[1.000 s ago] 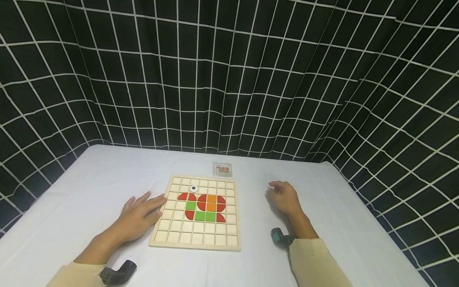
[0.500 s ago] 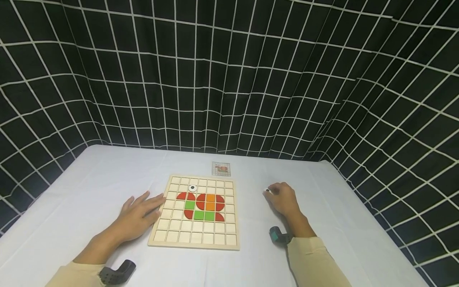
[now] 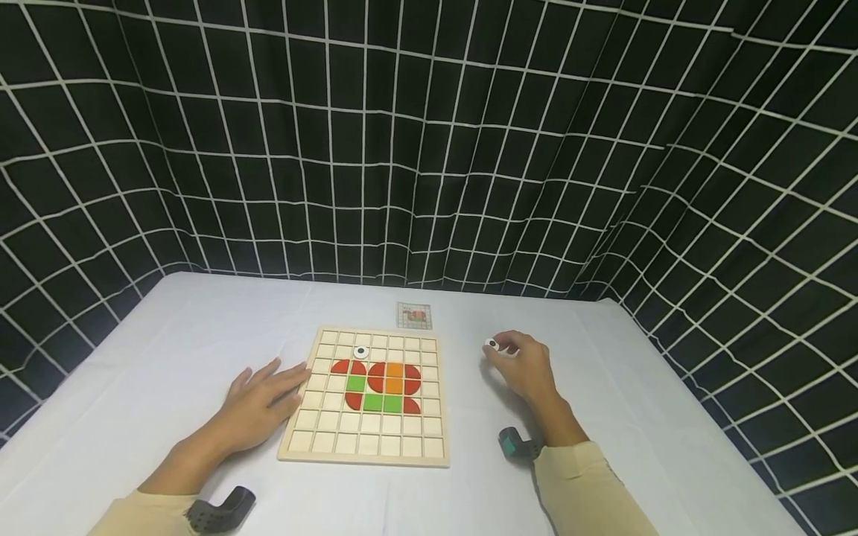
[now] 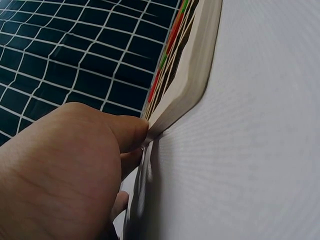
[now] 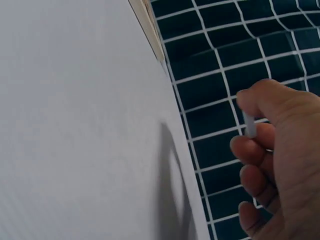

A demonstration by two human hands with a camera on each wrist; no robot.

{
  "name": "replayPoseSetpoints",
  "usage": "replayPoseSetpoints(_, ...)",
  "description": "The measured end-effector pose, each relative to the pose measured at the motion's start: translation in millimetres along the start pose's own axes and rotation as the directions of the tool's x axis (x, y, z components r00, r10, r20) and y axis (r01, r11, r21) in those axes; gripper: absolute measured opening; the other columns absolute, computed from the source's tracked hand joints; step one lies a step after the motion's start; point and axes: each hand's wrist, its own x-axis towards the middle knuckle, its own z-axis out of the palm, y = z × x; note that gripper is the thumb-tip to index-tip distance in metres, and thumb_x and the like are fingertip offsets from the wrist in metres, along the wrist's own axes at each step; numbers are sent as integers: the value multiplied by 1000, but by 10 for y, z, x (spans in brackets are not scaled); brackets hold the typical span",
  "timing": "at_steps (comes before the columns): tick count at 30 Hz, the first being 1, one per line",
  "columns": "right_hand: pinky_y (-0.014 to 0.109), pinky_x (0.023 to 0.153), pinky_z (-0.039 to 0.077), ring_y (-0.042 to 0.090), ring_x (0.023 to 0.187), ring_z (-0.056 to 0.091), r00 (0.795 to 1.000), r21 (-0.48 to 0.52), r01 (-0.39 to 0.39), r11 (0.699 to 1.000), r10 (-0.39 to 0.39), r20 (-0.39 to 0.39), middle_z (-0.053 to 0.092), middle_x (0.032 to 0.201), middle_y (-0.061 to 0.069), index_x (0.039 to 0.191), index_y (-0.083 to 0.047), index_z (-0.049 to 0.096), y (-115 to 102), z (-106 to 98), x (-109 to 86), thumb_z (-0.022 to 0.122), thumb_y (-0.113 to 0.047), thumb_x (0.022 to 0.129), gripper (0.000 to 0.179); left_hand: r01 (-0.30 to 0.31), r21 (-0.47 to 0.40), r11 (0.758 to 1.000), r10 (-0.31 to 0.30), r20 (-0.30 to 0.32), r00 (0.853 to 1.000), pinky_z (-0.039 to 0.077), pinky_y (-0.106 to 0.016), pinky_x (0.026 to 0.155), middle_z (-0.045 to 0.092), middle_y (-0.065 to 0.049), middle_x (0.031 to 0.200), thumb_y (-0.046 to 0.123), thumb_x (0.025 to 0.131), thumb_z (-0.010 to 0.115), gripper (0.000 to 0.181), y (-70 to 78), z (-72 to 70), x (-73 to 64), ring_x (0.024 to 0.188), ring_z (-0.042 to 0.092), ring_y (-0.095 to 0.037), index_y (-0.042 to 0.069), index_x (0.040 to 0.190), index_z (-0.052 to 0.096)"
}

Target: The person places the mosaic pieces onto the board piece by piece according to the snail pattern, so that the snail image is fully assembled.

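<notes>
Between thumb and fingers my right hand [image 3: 526,365] pinches a small white eye disc [image 3: 492,344] with a black dot, held above the table to the right of the board. In the right wrist view the disc [image 5: 249,125] appears edge-on. My left hand [image 3: 258,406] lies with fingers spread, touching the left edge of the wooden grid board [image 3: 342,444]. On the board sit red rounded pieces [image 3: 377,377], orange squares [image 3: 395,378] and green squares [image 3: 375,403]. Another eye disc [image 3: 361,351] lies above them, near the board's upper part.
Just behind the board lies a small picture card [image 3: 414,316] printed with a coloured pattern on a grid. A white cloth [image 3: 503,491] covers the table. Black curtains [image 3: 375,149] with white grid lines surround it at the back and sides.
My right hand has lifted the eye disc off the table and moved slightly left and away from me with it. The left hand stays at the board's edge.
</notes>
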Motion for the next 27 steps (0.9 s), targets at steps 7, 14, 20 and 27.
replayPoseSetpoints(7, 38, 70, 51, 23, 85, 60, 996, 32, 81, 996, -80, -36, 67, 87, 4, 99, -5, 72, -133, 8, 8, 75, -27, 83, 26, -5, -5, 1000, 5, -4, 1000, -1, -65, 107, 47, -10, 144, 22, 99, 54, 40, -2, 10, 1, 138, 22, -45, 7, 135, 56)
replayPoseSetpoints(14, 38, 70, 50, 22, 82, 60, 988, 60, 142, 988, -138, -62, 67, 85, 3, 96, -6, 73, -334, 62, 17, 76, -24, 82, 24, -7, 3, 1000, 7, -2, 1000, 1, -65, 107, 47, -10, 143, 23, 99, 54, 40, 4, 20, 0, 137, 23, -46, 7, 135, 57)
replayPoseSetpoints(20, 37, 69, 49, 22, 83, 59, 982, 102, 188, 977, -184, -53, 66, 86, 3, 97, -7, 73, -627, 142, 30, 75, -23, 82, 22, -4, 14, 1000, 4, -4, 1000, 1, -65, 107, 48, -10, 143, 23, 98, 55, 40, -13, 22, -10, 138, 23, -46, 7, 135, 57)
replayPoseSetpoints(27, 33, 69, 48, 20, 85, 57, 973, 149, 228, 962, -230, -8, 66, 89, 0, 100, -8, 73, -998, 256, 66, 74, -22, 83, 22, -5, 15, 1000, 5, -8, 1000, 0, -65, 107, 48, -10, 143, 22, 98, 54, 40, -27, 19, -6, 137, 23, -46, 7, 135, 57)
